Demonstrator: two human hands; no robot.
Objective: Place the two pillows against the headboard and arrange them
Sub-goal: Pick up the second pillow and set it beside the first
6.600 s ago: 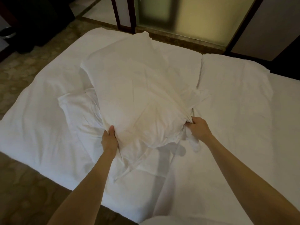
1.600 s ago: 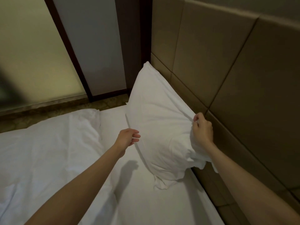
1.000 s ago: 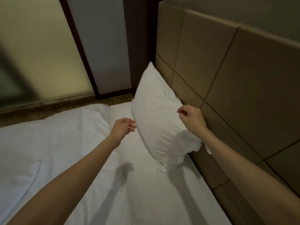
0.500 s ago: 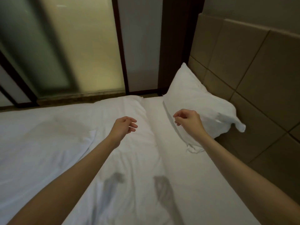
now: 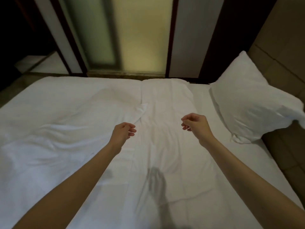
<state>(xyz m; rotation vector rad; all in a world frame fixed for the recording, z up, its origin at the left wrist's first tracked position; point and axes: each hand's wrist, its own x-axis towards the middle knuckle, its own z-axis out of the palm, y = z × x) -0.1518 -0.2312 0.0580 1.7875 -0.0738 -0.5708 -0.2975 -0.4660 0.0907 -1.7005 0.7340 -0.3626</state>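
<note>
Leaning against the padded headboard [image 5: 280, 47] at the far right corner of the bed [image 5: 165, 187], a white pillow [image 5: 247, 103] stands tilted, its upper edge touching the brown panels and its lower edge resting on the sheet. Its loose open end hangs over the near side, toward the edge of the frame. Both bare arms reach out over the bed, to the left of the pillow. The right hand [image 5: 196, 125] hovers nearest the pillow but apart from it, fingers loosely curled and holding nothing. The left hand [image 5: 123, 133] hovers farther from the pillow, likewise half-curled and empty, just above a crumpled white duvet [image 5: 74, 121] that covers the bed's far-left stretch. Soft shadows of the hands fall on the sheet below them. A rumpled mound under that bedding, well apart from the pillow, may be cloth or a second pillow; it cannot be told. Beyond the bed stand frosted glass panels [image 5: 132, 38] in dark frames.
</note>
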